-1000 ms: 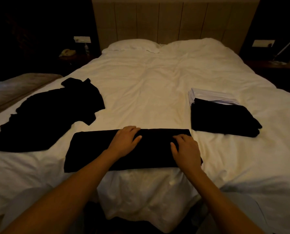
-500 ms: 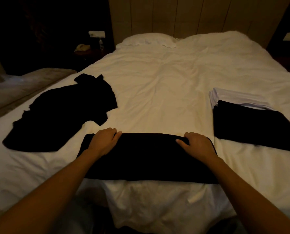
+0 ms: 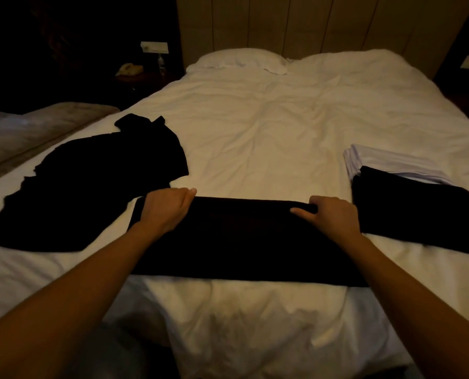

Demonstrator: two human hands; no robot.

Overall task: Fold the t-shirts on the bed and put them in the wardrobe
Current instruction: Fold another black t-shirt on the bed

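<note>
Now left hand [image 3: 165, 209] flat on black t-shirt [image 3: 241, 239], right hand [image 3: 330, 216] gripping its far edge

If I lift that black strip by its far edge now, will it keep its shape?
Probably not: the folded black t-shirt is soft cloth lying flat on the bed, so it should sag between the left hand and right hand. Likely light, and its folds may open.

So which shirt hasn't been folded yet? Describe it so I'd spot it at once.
Start at the white bed and look to its left side, near the dark nightstand. The unfolded black t-shirt lies spread there, sleeves out and ragged in outline, unlike the neat black strip under both hands or the folded stack on the right.
</note>
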